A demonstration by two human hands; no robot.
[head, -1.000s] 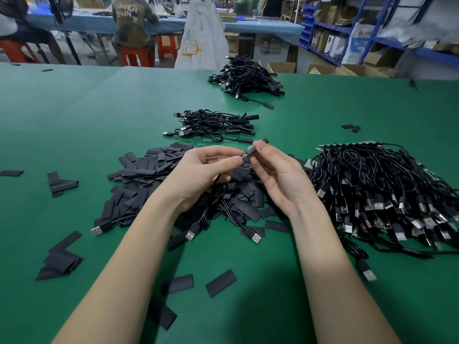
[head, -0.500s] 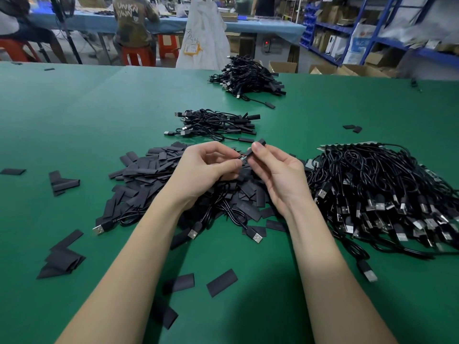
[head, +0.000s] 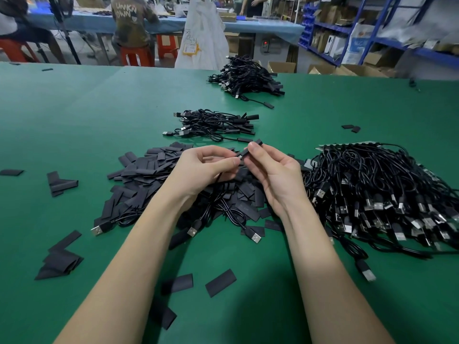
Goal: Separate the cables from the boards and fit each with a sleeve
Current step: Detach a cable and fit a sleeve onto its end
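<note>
Above a green table (head: 74,115), a left hand (head: 201,170) pinches a cable end while the right hand (head: 275,175) holds a black sleeve (head: 250,148), loose sleeves (head: 139,180) heaped beneath.

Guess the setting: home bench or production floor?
Likely a small factory assembly floor: heaps of black USB cables and cut sleeves on a big green worktable, blue stock shelving with boxes behind, and other workers on stools at a second table.

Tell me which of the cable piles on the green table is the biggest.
The pile on the right, beside the right hand. It spreads much wider than the small middle pile and the far pile.
</note>
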